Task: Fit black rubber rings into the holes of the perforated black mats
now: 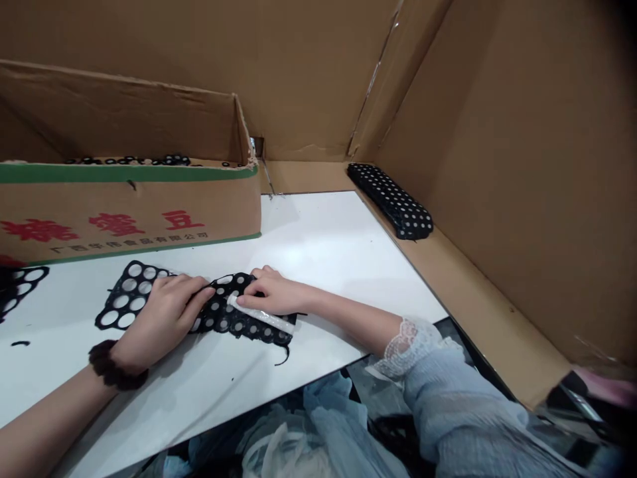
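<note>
A black sheet with rows of round holes (128, 300) lies on the white table, its holes showing white at the left end. Toward its right part the sheet looks layered, with greyer dots and a loose black strand at the lower right corner. My left hand (172, 309) presses on the middle of the sheet, fingers together. My right hand (271, 292) is closed on the upper end of a white stick-like tool (263, 317), which lies slanted across the sheet's right part. What the right fingertips touch beyond the tool is partly hidden.
An open cardboard box (132, 212) with small black rings inside stands at the back left. A bundle of dotted black sheets (391, 199) rests on the cardboard ledge at the right. Another holed black piece (22, 289) lies at the left edge. Cardboard walls enclose the back and right.
</note>
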Motion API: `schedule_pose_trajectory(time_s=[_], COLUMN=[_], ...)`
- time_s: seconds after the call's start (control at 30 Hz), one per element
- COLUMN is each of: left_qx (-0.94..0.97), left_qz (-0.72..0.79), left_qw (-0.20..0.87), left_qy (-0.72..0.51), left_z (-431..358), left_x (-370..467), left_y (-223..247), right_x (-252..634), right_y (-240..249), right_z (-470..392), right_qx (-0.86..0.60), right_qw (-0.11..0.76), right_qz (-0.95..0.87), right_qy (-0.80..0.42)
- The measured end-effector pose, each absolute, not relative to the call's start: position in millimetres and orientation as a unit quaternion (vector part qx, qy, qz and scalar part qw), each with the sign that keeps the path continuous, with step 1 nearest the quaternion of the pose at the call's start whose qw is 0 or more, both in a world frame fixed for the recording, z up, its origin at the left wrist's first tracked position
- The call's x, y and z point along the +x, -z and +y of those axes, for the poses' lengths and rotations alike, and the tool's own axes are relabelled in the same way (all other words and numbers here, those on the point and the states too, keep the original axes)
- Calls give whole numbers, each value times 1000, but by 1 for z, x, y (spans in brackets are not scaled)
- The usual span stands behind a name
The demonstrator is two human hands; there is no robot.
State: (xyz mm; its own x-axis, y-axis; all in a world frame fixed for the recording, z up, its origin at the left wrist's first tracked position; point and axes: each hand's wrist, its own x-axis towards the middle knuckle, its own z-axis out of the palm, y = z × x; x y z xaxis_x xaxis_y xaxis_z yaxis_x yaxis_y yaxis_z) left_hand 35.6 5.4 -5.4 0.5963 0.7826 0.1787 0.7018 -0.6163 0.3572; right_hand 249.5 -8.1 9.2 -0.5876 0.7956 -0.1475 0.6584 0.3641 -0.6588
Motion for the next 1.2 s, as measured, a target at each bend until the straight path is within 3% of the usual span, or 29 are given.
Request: schedule_pose_trajectory(time_s=[0.53,0.8,0.97,1.2], left_qx=[798,771,753,726], left_qz=[445,433,442,442], left_qw=[375,433,454,487], left_qy=[-155,-173,-182,-199], left_z=[1,1,1,-3], left_x=[39,37,38,47], left_y=[-9,-4,2,-3], right_x=[270,275,264,256], right_y=[-17,-19,-14,-7], right_z=[-2,2,-5,-7], right_qx=[-406,-487,-494,-473], right_qw=[206,257,298,284], right_qz=[-819,-801,-766,-729], right_qy=[-348,-234,-285,-405])
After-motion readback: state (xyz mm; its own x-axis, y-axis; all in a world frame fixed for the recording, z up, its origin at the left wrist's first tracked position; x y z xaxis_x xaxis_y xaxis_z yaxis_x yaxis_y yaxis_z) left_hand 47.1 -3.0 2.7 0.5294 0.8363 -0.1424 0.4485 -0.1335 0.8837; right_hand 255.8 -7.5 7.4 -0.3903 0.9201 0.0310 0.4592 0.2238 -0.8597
